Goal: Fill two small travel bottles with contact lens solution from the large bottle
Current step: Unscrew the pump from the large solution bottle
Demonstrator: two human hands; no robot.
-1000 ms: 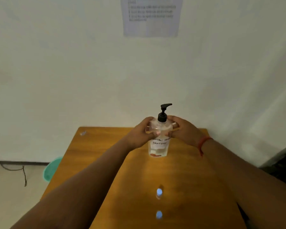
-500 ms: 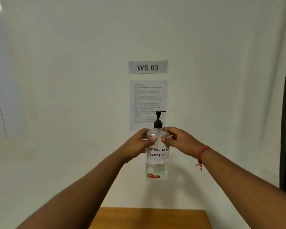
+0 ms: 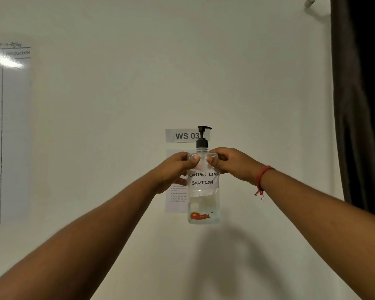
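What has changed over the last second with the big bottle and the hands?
Both hands, left hand and right hand, lifted the large bottle off the table up in front of the wall sign; table and small bottles left view. Unchanged: both hands grip its shoulder, bottle upright, pump cap on.

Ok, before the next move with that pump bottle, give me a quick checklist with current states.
1. Both hands hold the large bottle: ok, left hand and right hand grip its shoulders.
2. Bottle upright: ok.
3. Pump cap on: ok.
4. Solution inside: ok, some clear liquid visible.
5. Travel bottles in view: not ok.
6. Table in view: not ok; only the wall shows.
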